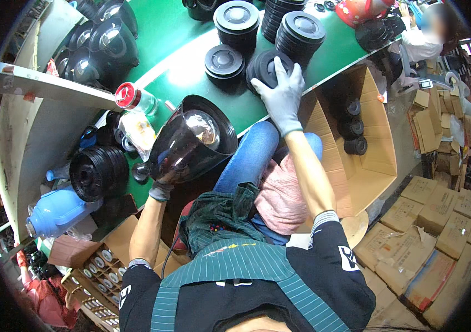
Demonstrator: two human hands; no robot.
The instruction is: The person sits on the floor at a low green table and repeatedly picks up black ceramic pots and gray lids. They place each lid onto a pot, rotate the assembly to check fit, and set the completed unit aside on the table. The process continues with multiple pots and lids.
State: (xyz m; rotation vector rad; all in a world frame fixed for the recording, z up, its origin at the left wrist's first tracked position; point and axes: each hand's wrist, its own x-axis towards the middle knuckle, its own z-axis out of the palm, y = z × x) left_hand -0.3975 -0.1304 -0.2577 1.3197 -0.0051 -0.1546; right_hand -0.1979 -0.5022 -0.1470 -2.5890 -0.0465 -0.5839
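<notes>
My left hand point(162, 190), in a grey glove, grips a glossy black bowl-shaped plastic shell point(164, 145) by its narrow lower end. The shell is tilted with its wide mouth toward the upper right, and most of my left fingers are hidden behind it. My right hand point(284, 94), also gloved, reaches over the table and has its thumb and fingers around the edge of a black round lid point(268, 65) topping a short stack. More stacks of black round lids point(236, 17) stand beside and behind it.
A green table point(152, 33) holds several dark shells point(112, 41) and a clear red-lidded jar point(128, 96). Left are ribbed black discs point(98, 172) and a blue jug point(61, 213). An open carton point(376, 166) with black discs stands right; a person point(423, 44) sits beyond.
</notes>
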